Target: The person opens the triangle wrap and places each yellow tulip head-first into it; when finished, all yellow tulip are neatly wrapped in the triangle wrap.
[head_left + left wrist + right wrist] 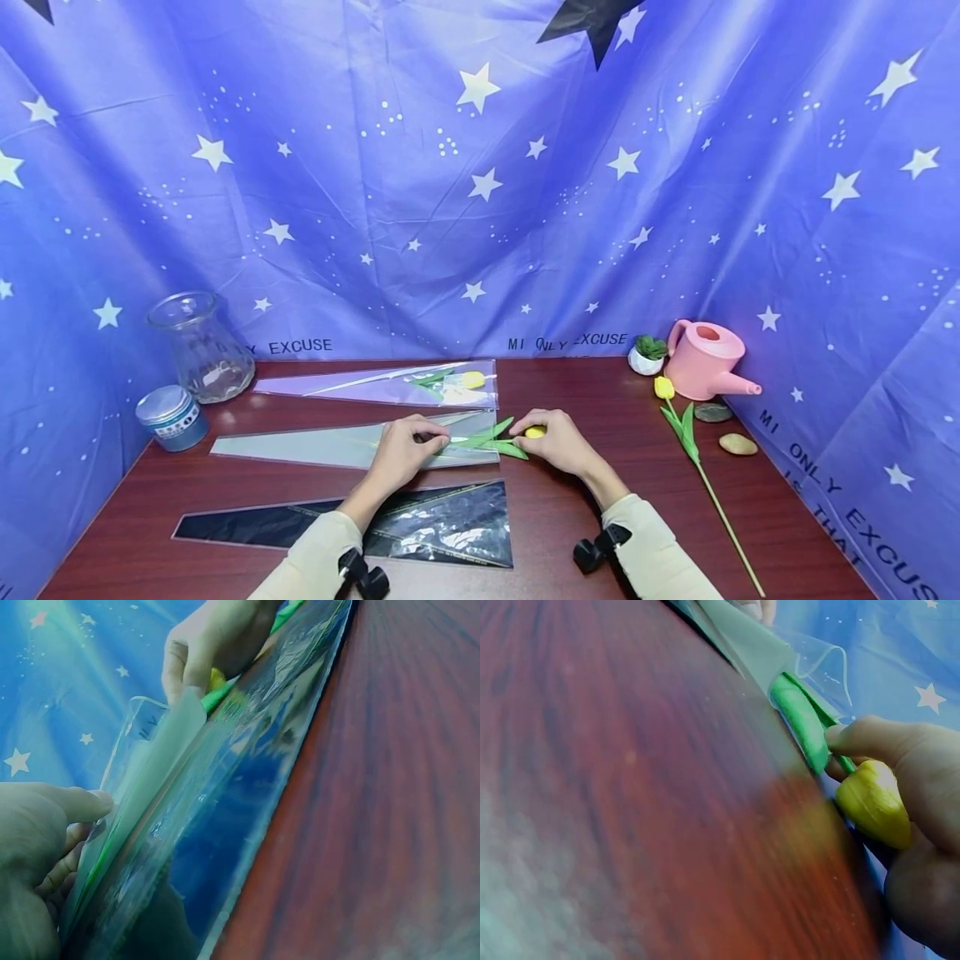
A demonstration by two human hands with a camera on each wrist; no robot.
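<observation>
While the left hand (405, 447) pinches the pale sleeve (300, 447) at lower centre, the right hand (557, 439) pinches the yellow tulip (872, 801), partly inside its right end; insertion seems underway, and pushing deeper likely calls for steadying.

The slim artificial tulip (875, 804) has a yellow head and green leaves; the loose long-stemmed tulip (687, 433) matches it. One tapered plastic sheath (307, 447) is pale grey-green, the far tapered sheath (378, 383) lilac, the near tapered sheath (435, 521) black with thin gold lines. The wooden surface (555, 517) is streaky reddish brown. White stars, dots and black lettering pattern the draped blue-violet backdrop (420, 183).
</observation>
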